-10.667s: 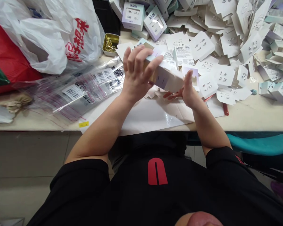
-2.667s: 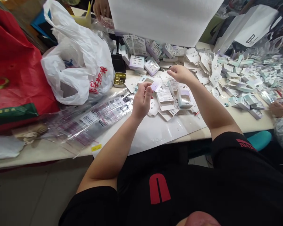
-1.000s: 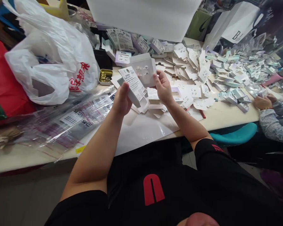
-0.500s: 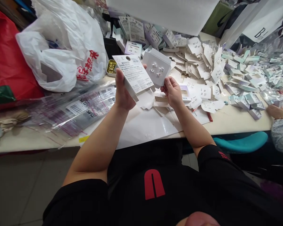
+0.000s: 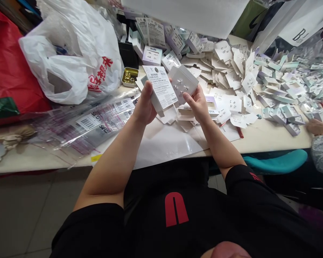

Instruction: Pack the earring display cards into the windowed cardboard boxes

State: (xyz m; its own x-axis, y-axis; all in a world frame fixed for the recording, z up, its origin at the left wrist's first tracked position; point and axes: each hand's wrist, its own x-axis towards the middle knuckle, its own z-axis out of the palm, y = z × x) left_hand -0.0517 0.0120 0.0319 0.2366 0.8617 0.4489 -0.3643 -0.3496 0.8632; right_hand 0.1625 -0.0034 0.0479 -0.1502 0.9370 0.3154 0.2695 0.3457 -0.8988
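Note:
My left hand [image 5: 146,107] is closed around a small white box [image 5: 163,86], its printed warning side facing up and a hang hole at its top. In my right hand [image 5: 199,104] is a white earring card [image 5: 183,84] carrying several small metal earrings, with my thumb on its face near the lower earrings. The card is tilted beside the box, and their edges almost meet or overlap. Below both lie loose white cards [image 5: 168,116] and a box marked "kids" [image 5: 212,104].
Piled earring cards [image 5: 228,71] and mint-edged boxes [image 5: 282,89] spread rightward. A gold-filled tin [image 5: 129,76], clear barcode bags [image 5: 97,120], a white plastic bag [image 5: 78,53] and a red bag [image 5: 5,64] stand left. At far right, another person's hands [image 5: 319,125] handle clear plastic.
My right thumb has moved from the card's lower edge onto its face. The box has shifted slightly right and down, and the earring card has turned and tilted beside it.

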